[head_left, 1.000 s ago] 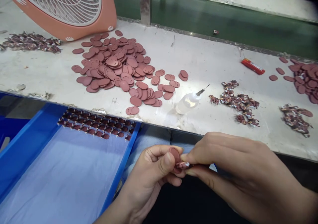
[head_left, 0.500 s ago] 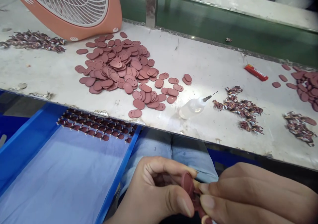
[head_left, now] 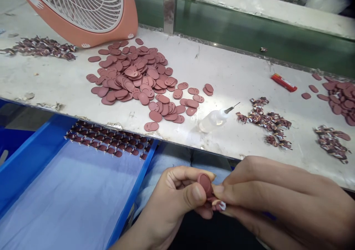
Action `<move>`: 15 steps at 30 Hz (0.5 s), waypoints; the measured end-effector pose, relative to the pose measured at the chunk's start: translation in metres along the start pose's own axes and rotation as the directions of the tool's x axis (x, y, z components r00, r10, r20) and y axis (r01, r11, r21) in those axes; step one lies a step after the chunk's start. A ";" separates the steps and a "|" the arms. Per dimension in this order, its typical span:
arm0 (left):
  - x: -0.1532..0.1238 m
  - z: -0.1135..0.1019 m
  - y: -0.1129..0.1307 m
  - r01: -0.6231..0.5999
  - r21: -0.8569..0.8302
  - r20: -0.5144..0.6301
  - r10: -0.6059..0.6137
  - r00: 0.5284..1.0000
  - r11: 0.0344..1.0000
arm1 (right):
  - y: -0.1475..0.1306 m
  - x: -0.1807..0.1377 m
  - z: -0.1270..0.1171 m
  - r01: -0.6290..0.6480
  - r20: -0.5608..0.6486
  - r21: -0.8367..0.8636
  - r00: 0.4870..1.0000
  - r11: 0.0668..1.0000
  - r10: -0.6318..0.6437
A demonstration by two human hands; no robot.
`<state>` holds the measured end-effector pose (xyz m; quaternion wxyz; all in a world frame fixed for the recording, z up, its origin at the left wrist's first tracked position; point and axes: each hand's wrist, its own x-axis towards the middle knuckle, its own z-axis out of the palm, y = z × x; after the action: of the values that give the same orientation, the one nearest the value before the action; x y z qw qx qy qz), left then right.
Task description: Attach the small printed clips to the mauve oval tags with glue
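My left hand (head_left: 174, 202) pinches a small reddish-brown oval plate (head_left: 205, 183) between thumb and fingers, low in the view, in front of the table edge. My right hand (head_left: 277, 202) meets it from the right, its fingertips pressing a small brown-and-white figure piece (head_left: 219, 205) against the plate. On the white table (head_left: 235, 76) lies a large heap of the same oval plates (head_left: 138, 80). Loose figure pieces (head_left: 266, 120) sit to the right of a clear needle-tip squeeze bottle (head_left: 215, 119).
A blue tray (head_left: 36, 150) at lower left holds rows of finished pieces (head_left: 108, 141) on a pale sheet. An orange fan (head_left: 83, 10) stands at the back left. A red lighter (head_left: 283, 82), more plates (head_left: 340, 95) and more figure piles (head_left: 331, 141) (head_left: 41, 47) lie on the table.
Both hands dropped toward the lower edge half a second ago and have come back up a little. They still hold the plate and figure piece together.
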<state>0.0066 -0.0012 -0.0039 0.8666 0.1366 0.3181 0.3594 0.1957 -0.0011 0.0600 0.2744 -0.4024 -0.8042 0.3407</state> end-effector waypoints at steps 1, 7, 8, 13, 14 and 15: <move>0.000 0.000 0.000 0.005 0.003 -0.007 -0.005 1.000 1.000 | 0.001 0.001 0.000 0.022 0.016 0.002 1.000 1.000 -0.022; -0.001 -0.003 -0.001 0.013 -0.017 -0.015 -0.013 1.000 1.000 | 0.003 0.007 -0.001 0.030 0.073 0.030 0.997 0.999 -0.032; -0.001 -0.004 -0.001 0.016 -0.020 -0.007 -0.016 1.000 1.000 | 0.002 0.007 -0.001 0.022 0.071 0.009 0.997 1.000 -0.022; 0.006 -0.013 -0.001 0.099 -0.095 0.110 -0.089 0.990 0.990 | 0.000 0.007 -0.003 -0.025 -0.020 -0.051 1.000 0.998 0.024; 0.008 -0.015 -0.001 0.119 -0.122 0.120 -0.105 0.987 0.985 | 0.000 0.007 -0.003 -0.046 -0.041 -0.048 0.998 0.998 0.044; 0.010 -0.018 -0.003 0.134 -0.147 0.125 -0.116 0.985 0.980 | 0.001 0.007 -0.002 -0.068 -0.058 -0.042 0.996 0.997 0.065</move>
<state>0.0019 0.0044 -0.0231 0.9124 0.0693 0.2466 0.3192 0.1940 0.0064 0.0620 0.2767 -0.4442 -0.7895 0.3206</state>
